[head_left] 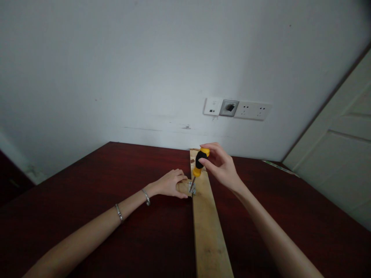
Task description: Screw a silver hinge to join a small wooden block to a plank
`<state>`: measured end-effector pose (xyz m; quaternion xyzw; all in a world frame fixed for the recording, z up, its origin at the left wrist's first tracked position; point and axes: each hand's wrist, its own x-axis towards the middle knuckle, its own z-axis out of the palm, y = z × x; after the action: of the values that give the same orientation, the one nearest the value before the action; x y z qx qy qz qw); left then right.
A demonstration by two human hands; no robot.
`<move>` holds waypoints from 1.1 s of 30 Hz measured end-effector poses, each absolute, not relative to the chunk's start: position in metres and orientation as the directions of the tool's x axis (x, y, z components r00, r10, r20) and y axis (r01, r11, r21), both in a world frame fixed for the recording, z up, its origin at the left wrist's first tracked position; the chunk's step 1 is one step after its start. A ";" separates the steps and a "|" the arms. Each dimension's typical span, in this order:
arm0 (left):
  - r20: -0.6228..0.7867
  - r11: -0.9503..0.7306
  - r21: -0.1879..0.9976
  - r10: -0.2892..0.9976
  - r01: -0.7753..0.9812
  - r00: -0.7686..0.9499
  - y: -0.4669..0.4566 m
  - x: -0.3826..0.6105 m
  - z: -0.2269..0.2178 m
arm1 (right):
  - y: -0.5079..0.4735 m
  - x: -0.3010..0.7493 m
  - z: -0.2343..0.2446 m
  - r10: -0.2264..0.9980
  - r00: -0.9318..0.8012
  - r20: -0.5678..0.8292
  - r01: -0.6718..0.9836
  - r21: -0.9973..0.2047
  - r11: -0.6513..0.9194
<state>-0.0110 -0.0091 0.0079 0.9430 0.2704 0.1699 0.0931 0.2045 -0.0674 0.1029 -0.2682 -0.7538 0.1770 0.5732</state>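
Note:
My right hand (pixel 218 163) grips a yellow and black screwdriver (pixel 201 159) by its handle. The screwdriver leans, with its shaft running down to a small metal hinge (pixel 192 187). That hinge lies across the joint between a short wooden block (pixel 183 187) and a long wooden board (pixel 206 222). Fingers and thumb of my left hand (pixel 171 183) are closed around the short block, which butts against the board's left edge. Whether the screwdriver tip sits in a screw is too small to tell.
The board lies lengthwise on a dark red table (pixel 139 166), its far end near the white wall (pixel 116 69). Wall sockets (pixel 252 111) and a switch plate (pixel 212 106) are above the table. A flat patterned strip (pixel 281 167) lies at the back right, near a white door (pixel 342 154).

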 end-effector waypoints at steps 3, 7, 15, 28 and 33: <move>0.274 -0.835 0.271 0.543 0.478 0.794 -0.009 -0.011 0.008 | -0.070 0.208 0.104 0.650 -0.262 0.713 0.216 -0.614 0.760; 0.278 -0.840 0.269 0.536 0.471 0.797 -0.008 -0.011 0.006 | -0.068 0.208 0.101 0.663 -0.254 0.704 0.237 -0.619 0.749; 0.273 -0.840 0.275 0.534 0.467 0.800 -0.008 -0.012 0.007 | -0.067 0.206 0.102 0.661 -0.237 0.712 0.206 -0.628 0.751; 0.262 -0.833 0.271 0.546 0.482 0.796 -0.010 -0.010 0.009 | -0.068 0.208 0.102 0.641 -0.237 0.730 0.269 -0.585 0.765; 0.257 -0.827 0.292 0.551 0.480 0.794 -0.011 -0.010 0.010 | -0.068 0.206 0.102 0.642 -0.216 0.736 0.268 -0.587 0.764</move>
<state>-0.0099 -0.0110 0.0098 0.9410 0.2739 0.1676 0.1064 0.2062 -0.0679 0.1019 -0.2990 -0.7611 0.1697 0.5500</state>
